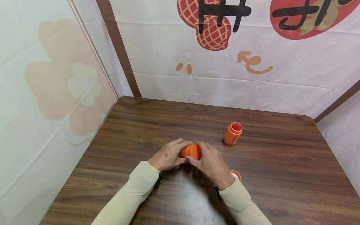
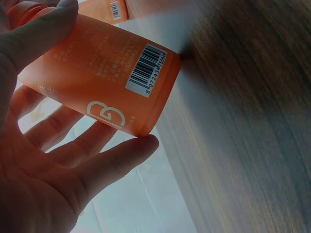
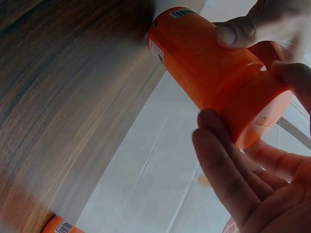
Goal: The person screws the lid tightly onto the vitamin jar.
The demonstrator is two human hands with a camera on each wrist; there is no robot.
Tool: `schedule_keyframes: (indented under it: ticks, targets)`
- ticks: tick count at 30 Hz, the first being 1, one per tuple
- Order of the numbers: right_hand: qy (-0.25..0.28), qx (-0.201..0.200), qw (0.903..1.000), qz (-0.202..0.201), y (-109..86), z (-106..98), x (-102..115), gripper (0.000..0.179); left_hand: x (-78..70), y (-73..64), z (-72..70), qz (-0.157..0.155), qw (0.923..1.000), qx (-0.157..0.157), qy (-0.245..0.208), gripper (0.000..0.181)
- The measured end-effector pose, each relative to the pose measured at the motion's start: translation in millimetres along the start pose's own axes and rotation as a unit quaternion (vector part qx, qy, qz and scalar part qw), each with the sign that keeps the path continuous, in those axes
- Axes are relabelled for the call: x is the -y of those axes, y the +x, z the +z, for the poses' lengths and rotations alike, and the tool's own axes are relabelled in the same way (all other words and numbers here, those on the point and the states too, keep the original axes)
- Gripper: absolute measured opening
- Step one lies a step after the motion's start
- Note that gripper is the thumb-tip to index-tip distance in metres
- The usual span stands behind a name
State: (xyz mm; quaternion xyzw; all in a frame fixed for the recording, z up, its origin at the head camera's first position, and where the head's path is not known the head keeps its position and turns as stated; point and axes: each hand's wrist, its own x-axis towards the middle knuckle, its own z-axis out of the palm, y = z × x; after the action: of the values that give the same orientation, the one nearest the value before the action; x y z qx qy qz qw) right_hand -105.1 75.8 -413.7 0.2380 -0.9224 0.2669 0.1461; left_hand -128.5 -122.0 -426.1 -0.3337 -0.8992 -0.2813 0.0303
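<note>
At the far left hung a pale wall sheet (image 1: 50,84) printed with a large peach flower, and beside it ran the left edge of the wood-grain worktop (image 1: 121,128). A cream sleeve (image 1: 126,193) reached in from the bottom, with a black band (image 1: 158,180) showing under its cuff.

Next came the left hand (image 1: 168,156), its thumb and fingers wrapped about the body of an orange bottle (image 2: 107,63). The bottle was tilted near the middle of the worktop, its base to the left and its top to the right; a white barcode label (image 2: 146,70) showed close to the base. Whether the base touched the wood could not be told.

On the bottle's top sat an orange cap (image 3: 257,109), with small print on its end. The right hand (image 1: 211,162) gripped this cap, thumb and fingers curled around its rim.

Farther right and farther back, a second bottle (image 1: 232,135) stood upright, its mouth uncovered and red inside. Nearer the person, a round, orange-rimmed piece (image 1: 237,175), white within, lay just beside the right wrist, which partly hid it. The other sleeve (image 1: 242,200) ended there.
</note>
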Motion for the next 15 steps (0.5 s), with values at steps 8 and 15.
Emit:
schedule_keyframes:
  ticks: [8,15]
  targets:
    - [-0.009,0.037,0.9988,-0.029,-0.7,-5.5,-3.1,0.063,0.1,-0.6,-1.0,0.006,0.9999,-0.004,0.009,0.060]
    - [-0.012,0.031,0.9969,-0.072,-1.9,-7.3,-3.9,0.057,0.2,-0.5,-0.2,0.003,0.9999,-0.004,0.009,0.061]
